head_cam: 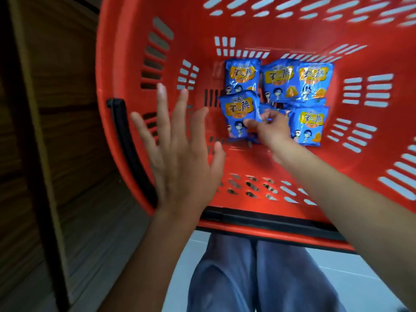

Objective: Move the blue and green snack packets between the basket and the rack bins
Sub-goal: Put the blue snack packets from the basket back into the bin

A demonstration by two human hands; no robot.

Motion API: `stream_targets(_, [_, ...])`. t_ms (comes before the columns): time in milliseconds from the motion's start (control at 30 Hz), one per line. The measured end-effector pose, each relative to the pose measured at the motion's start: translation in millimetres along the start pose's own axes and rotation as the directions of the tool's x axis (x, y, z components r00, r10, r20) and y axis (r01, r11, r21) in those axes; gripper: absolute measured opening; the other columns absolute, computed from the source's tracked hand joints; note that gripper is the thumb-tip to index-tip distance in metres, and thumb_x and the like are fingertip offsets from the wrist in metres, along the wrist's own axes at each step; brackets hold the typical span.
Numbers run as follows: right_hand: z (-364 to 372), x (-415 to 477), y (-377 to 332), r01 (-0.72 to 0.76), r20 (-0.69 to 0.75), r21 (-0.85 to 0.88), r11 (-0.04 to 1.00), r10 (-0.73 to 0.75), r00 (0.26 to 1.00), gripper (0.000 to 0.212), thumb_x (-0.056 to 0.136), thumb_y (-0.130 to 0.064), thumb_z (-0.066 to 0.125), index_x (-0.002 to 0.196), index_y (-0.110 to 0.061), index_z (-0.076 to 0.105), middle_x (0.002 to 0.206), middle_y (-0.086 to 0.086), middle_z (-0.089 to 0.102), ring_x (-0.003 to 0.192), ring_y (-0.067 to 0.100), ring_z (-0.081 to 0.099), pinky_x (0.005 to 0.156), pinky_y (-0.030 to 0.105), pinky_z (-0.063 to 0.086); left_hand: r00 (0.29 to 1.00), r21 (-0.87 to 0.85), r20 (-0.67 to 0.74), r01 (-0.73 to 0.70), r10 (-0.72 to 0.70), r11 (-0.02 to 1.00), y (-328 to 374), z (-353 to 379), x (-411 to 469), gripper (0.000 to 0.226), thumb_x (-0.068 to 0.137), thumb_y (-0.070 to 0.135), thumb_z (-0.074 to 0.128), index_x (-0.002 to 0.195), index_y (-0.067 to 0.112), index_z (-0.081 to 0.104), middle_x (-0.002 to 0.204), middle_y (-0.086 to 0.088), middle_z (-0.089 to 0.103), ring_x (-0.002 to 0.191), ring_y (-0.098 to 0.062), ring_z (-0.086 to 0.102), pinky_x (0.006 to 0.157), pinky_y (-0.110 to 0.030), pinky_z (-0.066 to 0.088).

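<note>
A: The left hand [180, 154] is hovering, fingers spread, over the red basket [191, 23]. What is the right hand [270, 129] doing?
B: It's pinching a blue packet [238, 113] by its edge on the basket floor. I'm guessing it's light, crinkly and slippery, so a sealed edge is the safest hold.
A: Is anything crowding it?
B: Other blue packets [279, 82] are lying against it. No green ones are showing.

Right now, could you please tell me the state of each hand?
Left hand: open, fingers spread, holding nothing.
Right hand: pinching the edge of a blue snack packet inside the red basket.
</note>
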State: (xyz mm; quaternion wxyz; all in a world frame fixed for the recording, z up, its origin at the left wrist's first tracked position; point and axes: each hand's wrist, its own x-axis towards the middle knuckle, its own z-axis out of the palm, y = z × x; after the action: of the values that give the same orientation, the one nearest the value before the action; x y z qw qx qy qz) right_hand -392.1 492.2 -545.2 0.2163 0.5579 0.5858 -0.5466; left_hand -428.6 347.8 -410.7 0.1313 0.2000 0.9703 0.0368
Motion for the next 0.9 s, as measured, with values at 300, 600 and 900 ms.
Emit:
stream_targets(300, [-51.2,-45.7,-9.1,-0.206,0.551,0.206,0.957,0.061,0.832,0.011,0.094,-0.018,0.052,0.087,-0.022,0.060,0.070,-0.009,0.071,0.058,0.007,0.067,0.063,0.019,0.053,0.582,-0.597,0.738,0.799,-0.341,0.069,48.2,66.6,42.5,0.032,0.095,0.021,0.054,0.120,0.001,0.057,0.102,-0.008,0.067,0.088,-0.018,0.066,0.075,-0.022,0.055])
stream_targets(600, [-75.9,22.4,26.4,-0.044,-0.299,-0.219,0.975,-0.024,0.954,0.050,0.080,-0.037,0.068,0.118,-0.010,0.052,0.115,0.010,0.056,0.103,0.025,0.056,0.091,0.030,0.043,0.635,-0.612,0.710,0.770,-0.304,0.180,46.0,108.3,56.1,0.019,0.094,0.024,0.056,0.108,0.012,0.061,0.101,-0.005,0.068,0.094,-0.023,0.065,0.086,-0.035,0.052])
stream_targets(900, [-79.4,82.8,58.8,-0.227,-0.287,-0.349,0.909,0.127,0.950,0.101,0.068,-0.047,0.077,0.139,-0.001,0.021,0.139,0.015,0.042,0.129,0.033,0.041,0.107,0.045,0.034,0.477,-0.490,0.813,0.870,-0.334,0.052,30.7,149.9,61.7,0.024,0.092,0.027,0.058,0.110,0.012,0.056,0.088,-0.004,0.066,0.066,-0.015,0.063,0.053,-0.021,0.053])
